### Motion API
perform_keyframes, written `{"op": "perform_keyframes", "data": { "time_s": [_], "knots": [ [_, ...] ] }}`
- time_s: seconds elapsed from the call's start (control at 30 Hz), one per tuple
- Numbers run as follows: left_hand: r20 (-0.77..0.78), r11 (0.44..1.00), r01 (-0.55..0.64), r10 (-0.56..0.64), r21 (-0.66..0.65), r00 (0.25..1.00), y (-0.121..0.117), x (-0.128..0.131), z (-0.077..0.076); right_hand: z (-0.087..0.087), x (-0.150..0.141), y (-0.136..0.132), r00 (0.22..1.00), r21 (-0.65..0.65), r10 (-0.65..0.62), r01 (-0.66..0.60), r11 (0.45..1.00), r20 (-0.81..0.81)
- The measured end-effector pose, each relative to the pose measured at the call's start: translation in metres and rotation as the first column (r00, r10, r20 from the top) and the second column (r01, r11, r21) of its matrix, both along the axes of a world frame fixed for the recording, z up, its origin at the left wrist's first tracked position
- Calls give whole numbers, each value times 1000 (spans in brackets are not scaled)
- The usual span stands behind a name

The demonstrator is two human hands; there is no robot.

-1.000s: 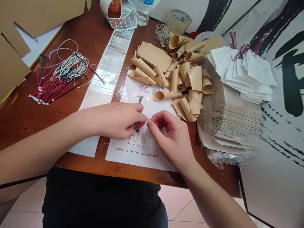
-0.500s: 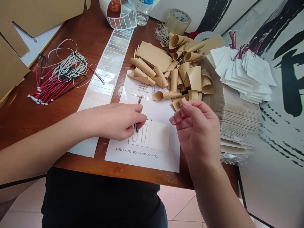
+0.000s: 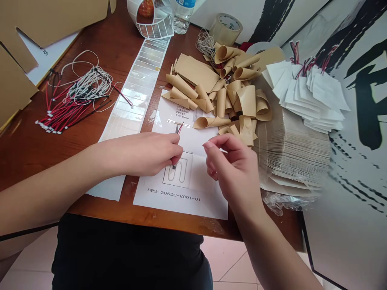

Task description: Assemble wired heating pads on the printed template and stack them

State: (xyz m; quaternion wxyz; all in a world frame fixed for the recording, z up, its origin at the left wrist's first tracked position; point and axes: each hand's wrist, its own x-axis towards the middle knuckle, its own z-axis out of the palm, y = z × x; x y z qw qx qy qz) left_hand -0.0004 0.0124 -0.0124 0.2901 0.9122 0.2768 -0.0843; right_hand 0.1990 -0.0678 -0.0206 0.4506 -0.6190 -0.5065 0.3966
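On the printed sheet (image 3: 181,205), my left hand (image 3: 161,151) pinches a red-and-black connector wire (image 3: 180,128). The wire's upper end sticks out above my fingers, and a small dark piece shows below them. That piece lies over a printed outline with a looped line (image 3: 180,171). My right hand (image 3: 232,165) hovers at the right of this outline, fingers curled and thumb close to the index finger. Whatever it may hold is too small to make out. Several rolled brown paper pieces (image 3: 222,102) lie just beyond my right hand.
At the left is a bundle of white cords and red-black wires (image 3: 87,92). A label strip (image 3: 133,100) runs beside the sheet. White packets (image 3: 311,92) top a tall brown paper stack (image 3: 299,141) at the right. A tape roll (image 3: 226,28) and water bottle (image 3: 182,16) stand behind.
My right hand has moved left, nearer to my left hand and the printed outline, and turned slightly. My left hand stays almost in place, still pinching the wire.
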Motion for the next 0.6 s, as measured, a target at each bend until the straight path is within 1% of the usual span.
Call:
{"op": "perform_keyframes", "data": {
  "time_s": [0.1, 0.17, 0.27, 0.33, 0.47, 0.6],
  "knots": [
    [24, 1000, 8, -8, 10, 1000, 2, -2, -5, 3, -6, -3, 987, -7, 96, -96, 995, 125],
    [36, 1000, 19, -20, 21, 999, 3, -3, -6, 2, -8, -4, 964, -25, 168, -166, 986, 205],
    [21, 1000, 20, -20, 2, 1000, 2, -2, -3, -1, -12, -8, 912, -61, 272, -267, 962, 306],
    [3, 999, 9, -9, -35, 1000, 2, -2, 0, -4, -14, -12, 881, -86, 319, -309, 947, 350],
    [17, 994, 4, -3, -106, 1000, 1, 0, 5, -8, -22, -21, 847, -145, 364, -334, 931, 388],
    [43, 990, 1, 5, -142, 999, 3, 1, 9, -9, -27, -24, 870, -163, 306, -262, 951, 387]
  ]
}}
